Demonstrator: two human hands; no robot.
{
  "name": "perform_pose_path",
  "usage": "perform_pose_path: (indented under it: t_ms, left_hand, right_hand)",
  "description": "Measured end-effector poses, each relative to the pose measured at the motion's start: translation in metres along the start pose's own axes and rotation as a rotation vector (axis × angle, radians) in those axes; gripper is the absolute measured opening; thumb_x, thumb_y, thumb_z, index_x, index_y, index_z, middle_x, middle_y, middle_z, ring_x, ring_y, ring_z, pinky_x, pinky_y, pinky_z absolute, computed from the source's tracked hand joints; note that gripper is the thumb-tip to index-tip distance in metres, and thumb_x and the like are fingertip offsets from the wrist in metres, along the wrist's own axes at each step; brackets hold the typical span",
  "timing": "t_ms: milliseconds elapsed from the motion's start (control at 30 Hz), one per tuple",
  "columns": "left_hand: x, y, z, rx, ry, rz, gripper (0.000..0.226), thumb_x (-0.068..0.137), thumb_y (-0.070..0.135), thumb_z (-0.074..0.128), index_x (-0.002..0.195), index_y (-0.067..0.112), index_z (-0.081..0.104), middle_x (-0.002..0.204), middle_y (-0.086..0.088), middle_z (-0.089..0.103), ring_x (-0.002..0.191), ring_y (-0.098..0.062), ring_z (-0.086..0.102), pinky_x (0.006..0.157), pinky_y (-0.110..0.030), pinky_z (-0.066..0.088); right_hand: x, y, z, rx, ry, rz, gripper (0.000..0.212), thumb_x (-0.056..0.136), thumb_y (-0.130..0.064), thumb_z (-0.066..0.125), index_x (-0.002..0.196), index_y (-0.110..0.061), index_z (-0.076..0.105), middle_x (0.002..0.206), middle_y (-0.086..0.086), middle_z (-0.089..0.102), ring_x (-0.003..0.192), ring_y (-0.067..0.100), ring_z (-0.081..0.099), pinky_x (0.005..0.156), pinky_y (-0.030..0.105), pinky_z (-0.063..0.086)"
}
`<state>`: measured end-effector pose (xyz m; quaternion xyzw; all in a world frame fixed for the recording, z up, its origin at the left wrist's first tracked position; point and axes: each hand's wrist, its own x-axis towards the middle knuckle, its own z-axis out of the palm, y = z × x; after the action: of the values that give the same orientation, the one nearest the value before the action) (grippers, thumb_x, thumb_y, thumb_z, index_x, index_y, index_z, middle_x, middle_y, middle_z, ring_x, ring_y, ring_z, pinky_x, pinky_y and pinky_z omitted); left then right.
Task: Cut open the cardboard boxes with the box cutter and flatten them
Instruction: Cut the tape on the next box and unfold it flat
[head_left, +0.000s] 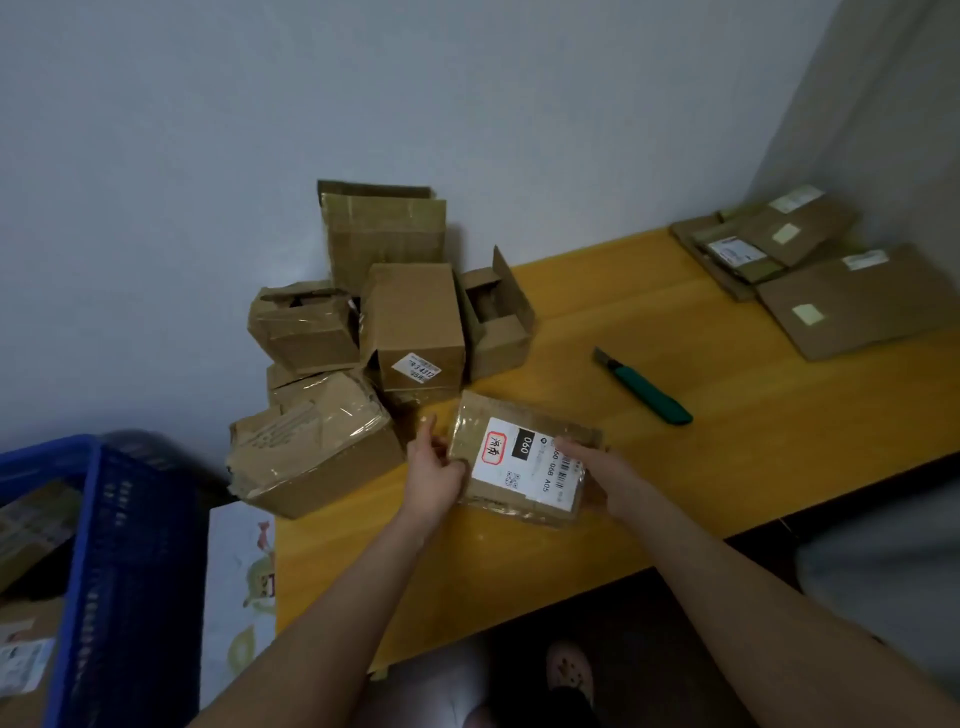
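You have the small box (524, 462) at the near middle of the table (701, 483), your left hand (434, 475) curled round its left edge and your right hand (592, 462) holding its right edge beside the label. It looks light and thin-walled, and its glossy tape may slip, so take it by the bare cardboard edges and corners. The box cutter (644, 387) lies well apart to your right, blade out, with open tabletop between. The pile of boxes (410, 322) crowds in just behind your left hand, and the flattened boxes (857, 306) sit at the far right corner. Mind the near table edge, close below the box.
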<state>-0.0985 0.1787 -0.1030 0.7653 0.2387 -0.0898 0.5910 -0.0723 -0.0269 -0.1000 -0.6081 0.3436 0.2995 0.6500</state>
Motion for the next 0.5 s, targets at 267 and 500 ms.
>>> perform_pose_path:
  t_ms: [267,500]
  left_hand:
    - [0.026,0.011,0.018,0.381,0.202,0.021,0.074,0.083,0.018,0.07,0.146,0.016,0.03,0.142,-0.011,0.036,0.122,-0.029,0.049,0.104,-0.043,0.044]
    - [0.063,0.054,0.061,1.263,-0.249,0.279,0.093,0.077,0.06,0.065,0.151,0.028,0.019,0.151,-0.007,0.034,0.139,-0.029,0.031,0.114,-0.054,0.025]
  right_hand:
    - [0.026,-0.026,-0.015,-0.178,-0.062,-0.166,0.076,0.074,-0.011,0.08,0.138,-0.017,0.039,0.124,0.006,0.061,0.087,0.011,0.058,0.055,0.022,0.042]
    - [0.047,-0.045,-0.02,-0.359,-0.119,-0.219,0.073,0.069,-0.025,0.084,0.133,-0.017,0.049,0.118,0.003,0.065,0.097,0.016,0.061,0.074,0.029,0.049]
